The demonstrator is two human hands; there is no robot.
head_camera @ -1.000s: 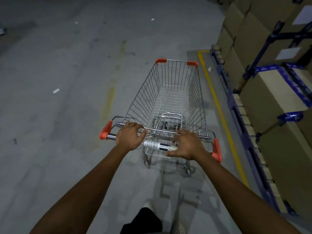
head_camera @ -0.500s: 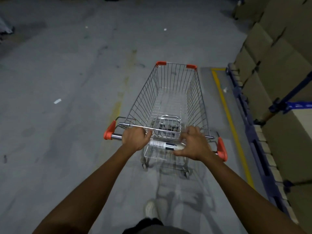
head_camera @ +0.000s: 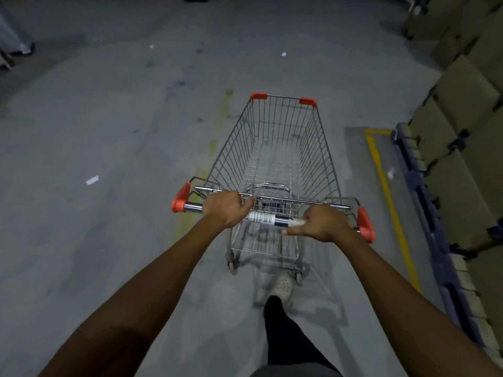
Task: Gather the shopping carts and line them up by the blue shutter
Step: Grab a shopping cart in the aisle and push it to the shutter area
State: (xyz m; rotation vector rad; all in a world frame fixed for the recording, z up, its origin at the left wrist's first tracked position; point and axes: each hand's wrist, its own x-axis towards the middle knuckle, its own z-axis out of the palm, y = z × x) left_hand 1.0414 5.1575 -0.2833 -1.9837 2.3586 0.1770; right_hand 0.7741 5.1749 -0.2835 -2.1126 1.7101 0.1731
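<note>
Item 1, shopping cart (head_camera: pixel 321 148): wire basket, nothing in it, standing on the concrete floor (head_camera: pixel 95 118) directly in front of you, its nose pointing to about 12 o'clock. Orange caps (head_camera: pixel 258 96) mark the front corners.

Item 2, handle bar (head_camera: pixel 280 221): chrome, crosswise at your near end of the cart, with a barcode label (head_camera: pixel 258 217) at mid-length and an orange end piece (head_camera: pixel 180 198) at the 9 o'clock tip; its twin sits at the 3 o'clock tip.

Item 3, your left hand (head_camera: pixel 223 210): fingers wrapped over the bar, gripping it left of the label.

Item 4, your right hand (head_camera: pixel 325 224): curled round the bar right of the label, thumb lying along it.

Item 5, white shoe (head_camera: pixel 283 287): on the floor under the cart's rear, at 6 o'clock from the basket, dark trouser leg behind it.

Item 6, yellow floor line (head_camera: pixel 389 191): at 3 o'clock of the cart, apart from it.

Item 7, cardboard boxes (head_camera: pixel 462 172): stacked on blue pallets (head_camera: pixel 424 202) beyond that line, from 1 to 4 o'clock.

Item 8, paper scrap (head_camera: pixel 92 180): at 9 o'clock, well apart from the cart.
</note>
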